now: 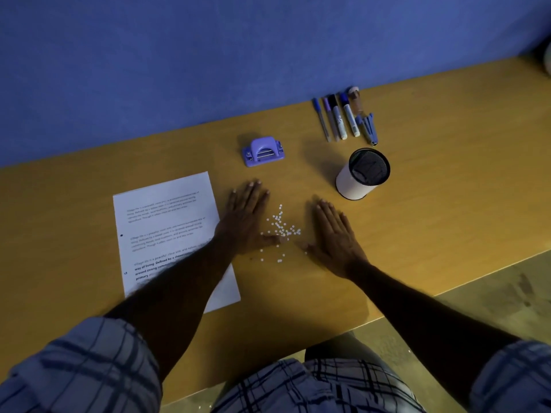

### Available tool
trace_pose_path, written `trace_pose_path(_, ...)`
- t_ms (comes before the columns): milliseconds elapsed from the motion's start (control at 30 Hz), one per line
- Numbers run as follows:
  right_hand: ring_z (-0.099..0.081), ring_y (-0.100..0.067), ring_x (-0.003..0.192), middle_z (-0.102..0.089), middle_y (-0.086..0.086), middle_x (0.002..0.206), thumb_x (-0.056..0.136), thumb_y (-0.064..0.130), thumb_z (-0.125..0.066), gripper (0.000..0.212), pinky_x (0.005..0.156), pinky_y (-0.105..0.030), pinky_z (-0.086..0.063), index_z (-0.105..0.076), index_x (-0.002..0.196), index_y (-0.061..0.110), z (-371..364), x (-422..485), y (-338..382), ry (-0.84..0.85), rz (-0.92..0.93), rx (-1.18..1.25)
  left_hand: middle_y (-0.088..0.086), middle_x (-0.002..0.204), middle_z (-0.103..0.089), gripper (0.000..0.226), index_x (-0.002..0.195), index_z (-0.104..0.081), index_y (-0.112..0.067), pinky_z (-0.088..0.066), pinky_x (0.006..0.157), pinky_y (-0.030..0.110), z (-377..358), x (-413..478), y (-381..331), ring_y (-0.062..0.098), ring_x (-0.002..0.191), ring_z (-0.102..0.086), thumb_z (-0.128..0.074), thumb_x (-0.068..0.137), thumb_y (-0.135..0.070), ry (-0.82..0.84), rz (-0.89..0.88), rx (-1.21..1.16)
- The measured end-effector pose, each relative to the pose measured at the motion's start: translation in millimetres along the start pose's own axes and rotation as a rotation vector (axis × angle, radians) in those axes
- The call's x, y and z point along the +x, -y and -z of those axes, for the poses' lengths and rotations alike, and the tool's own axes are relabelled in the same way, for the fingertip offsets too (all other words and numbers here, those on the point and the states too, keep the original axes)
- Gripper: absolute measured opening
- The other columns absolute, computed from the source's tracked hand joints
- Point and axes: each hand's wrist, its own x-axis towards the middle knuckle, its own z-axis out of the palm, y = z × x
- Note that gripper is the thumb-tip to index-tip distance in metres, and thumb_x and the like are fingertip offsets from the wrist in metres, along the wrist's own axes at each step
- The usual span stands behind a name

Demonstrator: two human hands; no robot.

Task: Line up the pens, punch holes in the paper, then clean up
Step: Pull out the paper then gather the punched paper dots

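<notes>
The only writing that can be read stands on the printed sheet of paper (170, 231) lying on the table (417, 222). It carries three blocks of text. The upper two are too small and blurred to make out. In the lowest block, set in larger and partly bold type, these words show: "is a peaceful", then "way of living. Defined by a", then "around strong", then "primary"; the left forearm covers the rest of those lines. The markers (343, 117) at the far edge of the table bear small printing on their barrels, too fine to read.
</notes>
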Motion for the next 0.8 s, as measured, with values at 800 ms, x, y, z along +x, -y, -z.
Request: trace_pose_path(800,0.007,-0.026,0.151,0.004,-0.009,0.164,0.095,0.065,-0.025,0.084,0.123,-0.049,-0.004,-0.002,0.156,0.014,13.8,68.1,13.1,0.088,0.242,-0.211,0.019,0.161,-0.004,0.129,0.152,-0.011,0.000,-0.008,0.116,0.061,-7.3,-38.4,-1.3,0.033,0.150,-0.002,-0.026,0.066,-0.095,-0.052,-0.060,0.062)
